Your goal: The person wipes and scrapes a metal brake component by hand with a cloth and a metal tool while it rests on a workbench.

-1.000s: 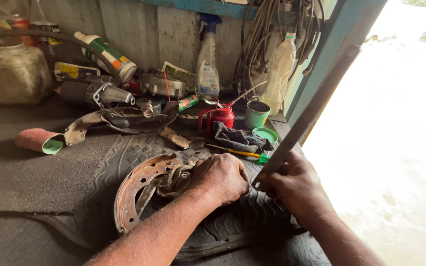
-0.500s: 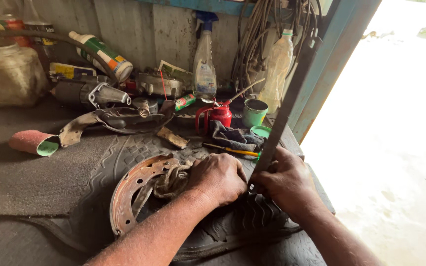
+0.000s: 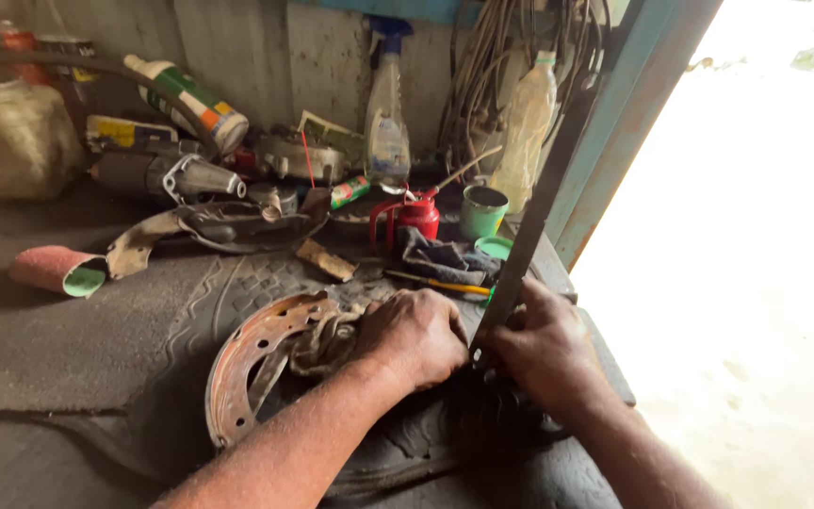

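A rusty curved brake shoe (image 3: 237, 363) lies on a black rubber tyre piece (image 3: 237, 283) on the workbench. My left hand (image 3: 414, 335) presses down on the greasy parts at the shoe's right end, fingers curled over them. My right hand (image 3: 544, 349) grips the lower end of a long dark flat metal bar (image 3: 534, 221), which stands steeply upright and leans toward the back right. The bar's foot is hidden between my two hands.
Behind stand a red oil can (image 3: 412, 215), a green cup (image 3: 482, 209), a spray bottle (image 3: 387, 123), a plastic bottle (image 3: 527, 127), a dark rag (image 3: 440, 256) and a sandpaper roll (image 3: 56, 269). A blue post (image 3: 628, 113) borders the bench's right edge.
The metal bar has swung from a strong lean to a steeper, more upright stand. My right hand has shifted closer to my left hand. The left hand stays on the brake shoe.
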